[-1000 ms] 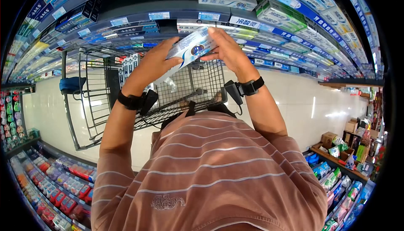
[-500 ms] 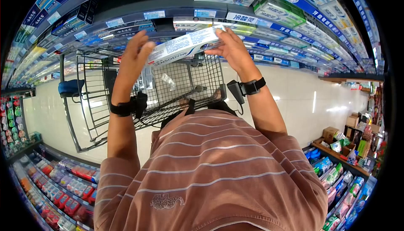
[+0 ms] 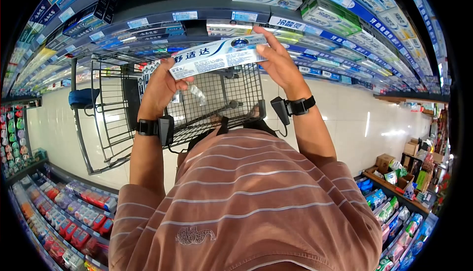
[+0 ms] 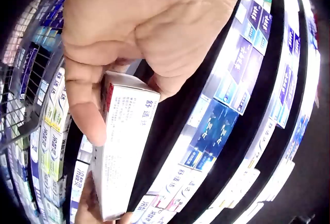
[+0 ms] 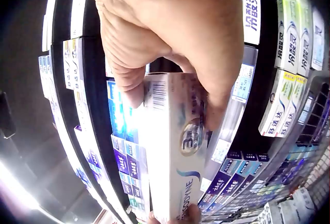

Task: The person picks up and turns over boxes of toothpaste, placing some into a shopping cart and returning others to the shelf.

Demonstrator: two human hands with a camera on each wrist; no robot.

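Note:
Both hands hold a long white toothpaste box (image 3: 217,56) with blue lettering level over the cart. My left hand (image 3: 160,86) grips its left end between thumb and fingers. The right hand (image 3: 281,64) pinches the other end, with the thumb on the printed face. In the left wrist view, the left hand (image 4: 149,33) straddles the end of the box (image 4: 124,146), and fingertips of the other hand show at the far end. In the right wrist view the right hand (image 5: 170,22) spans the end of the box (image 5: 180,157), whose side reads SENSODYNE.
A wire shopping cart (image 3: 98,118) stands below the hands, with several boxes and a clear wrapped item (image 3: 197,95) inside. Shelves of toothpaste boxes (image 3: 330,17) rise in front. Behind stand shelves of coloured bottles (image 3: 81,234). A blue bag (image 3: 84,101) hangs at the cart's handle.
My left hand came off the box, then took hold of its left end again. The box has turned from a slant to nearly level, with another printed face up. The right hand kept its end.

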